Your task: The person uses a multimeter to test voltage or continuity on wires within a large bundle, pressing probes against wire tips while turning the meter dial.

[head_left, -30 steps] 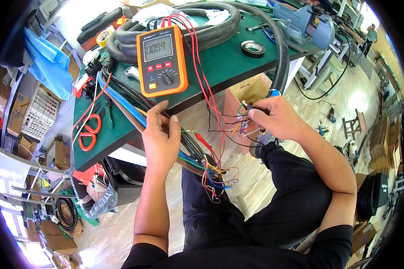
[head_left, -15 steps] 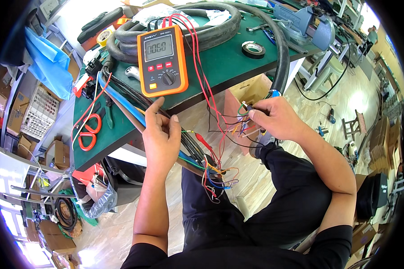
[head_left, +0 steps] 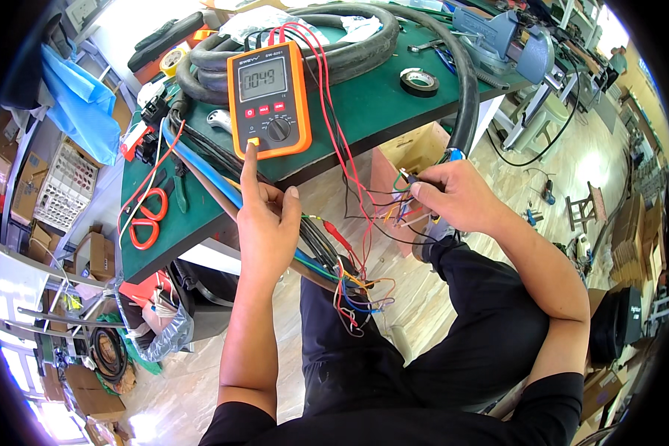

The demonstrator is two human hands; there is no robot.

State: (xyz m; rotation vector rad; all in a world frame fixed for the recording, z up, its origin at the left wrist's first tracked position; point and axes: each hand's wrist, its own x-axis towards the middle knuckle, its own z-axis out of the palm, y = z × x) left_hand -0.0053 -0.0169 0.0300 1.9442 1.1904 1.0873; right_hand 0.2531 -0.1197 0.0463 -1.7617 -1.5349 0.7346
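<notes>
An orange-and-grey handheld test meter (head_left: 270, 100) with a lit display lies at the table's front edge. My left hand (head_left: 269, 215) holds nothing; its index finger reaches out to the meter's yellow button (head_left: 253, 142), and the thumb stands apart. Between thumb and fingers, my right hand (head_left: 461, 195) pinches a black test clip (head_left: 413, 179) among thin coloured wires at the stripped end of a thick black cable (head_left: 464, 119). A red test clip (head_left: 337, 236) hangs on a thin wire near a second bundle of loose wire ends (head_left: 360, 290) over my left leg.
Coiled black cable (head_left: 334, 67) lies behind the meter on the green table (head_left: 349, 141). Black tape (head_left: 419, 82) and a blue vise (head_left: 490, 33) are to the right. Red-handled scissors (head_left: 150, 219) lie at left. A cardboard box (head_left: 386, 167) stands below the table edge.
My left index finger has straightened and moved up onto the meter's yellow button. The reading on the display has changed. The right hand keeps its pinch in the same place.
</notes>
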